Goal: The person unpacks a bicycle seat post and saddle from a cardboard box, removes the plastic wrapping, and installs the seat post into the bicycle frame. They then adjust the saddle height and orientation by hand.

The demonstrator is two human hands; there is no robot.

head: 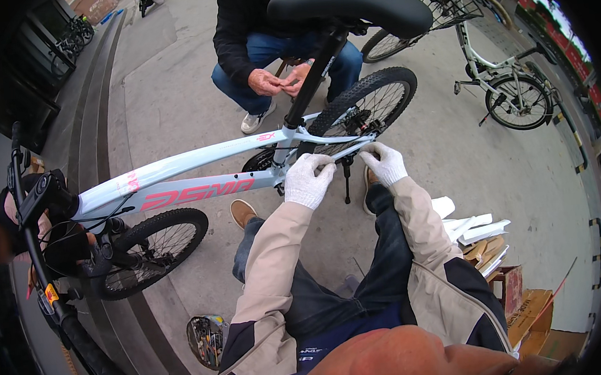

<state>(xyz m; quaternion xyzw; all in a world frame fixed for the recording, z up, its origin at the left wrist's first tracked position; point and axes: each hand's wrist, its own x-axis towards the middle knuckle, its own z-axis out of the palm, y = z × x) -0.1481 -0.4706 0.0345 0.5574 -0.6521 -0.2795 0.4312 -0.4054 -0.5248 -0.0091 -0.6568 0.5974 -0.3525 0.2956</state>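
A pale blue mountain bike frame (pixel 194 163) with pink lettering stands across in front of me. My left hand (pixel 309 179), in a white knit glove, is at the near chainstay, just behind the crank area, with thumb and fingers close together. My right hand (pixel 385 161), gloved the same way, has curled fingers by the rear axle end of the frame. Whether either hand grips anything small is hidden. Between them a black kickstand (pixel 347 179) points down from the stay. Behind it is the knobby rear tyre (pixel 362 99). Above, a black saddle (pixel 351 9) tops the black seatpost (pixel 313 77).
Opposite, a person (pixel 264 43) crouches, fingertips together. The handlebar (pixel 38 242) and front wheel (pixel 153 252) are at left, with another person partly behind. A tool basket (pixel 206 340) lies near the steps (pixel 100 123). Cardboard (pixel 531 312) piles up at right; a folding bike (pixel 513 89) stands beyond.
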